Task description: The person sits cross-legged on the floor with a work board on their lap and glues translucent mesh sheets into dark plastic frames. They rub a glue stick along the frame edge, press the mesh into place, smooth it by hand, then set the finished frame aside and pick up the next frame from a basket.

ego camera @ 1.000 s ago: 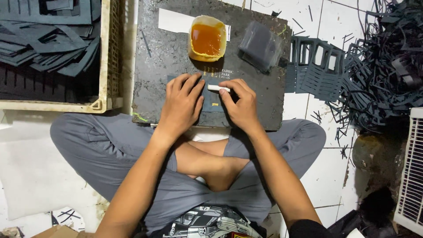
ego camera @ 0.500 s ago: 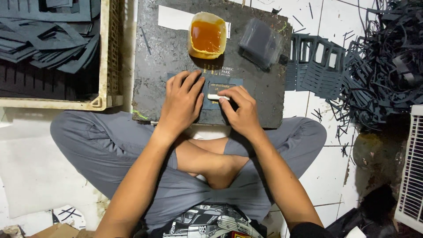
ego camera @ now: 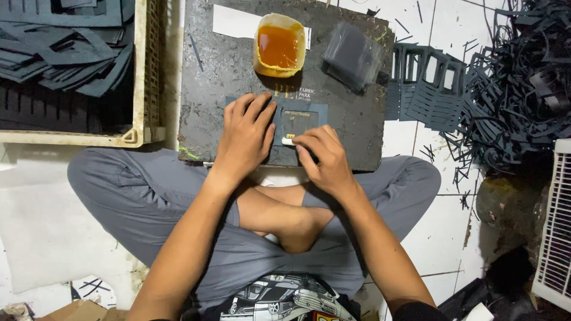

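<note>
I sit cross-legged on the floor with a dark stone-like board [ego camera: 220, 77] in front of my knees. On it lies a dark blue card piece [ego camera: 303, 119] with gold lettering. My left hand [ego camera: 244, 139] presses flat on the left part of the card, fingers spread. My right hand [ego camera: 321, 157] pinches a small white stick-like tool [ego camera: 288, 141] and holds its tip against the card's lower edge. A cut-off plastic cup of amber liquid [ego camera: 279, 44] stands on the board just beyond the card.
A cream plastic crate [ego camera: 140, 77] holding dark card pieces stands at the left. A clear bag of dark pieces [ego camera: 352, 56] lies on the board's right. Cut-out dark frames [ego camera: 425, 83] and a heap of dark offcut strips [ego camera: 523, 83] lie to the right, beside a white crate [ego camera: 556, 232].
My right hand has drawn the white tool from the card's upper part down toward its lower edge. The left hand has stayed pressed on the card.
</note>
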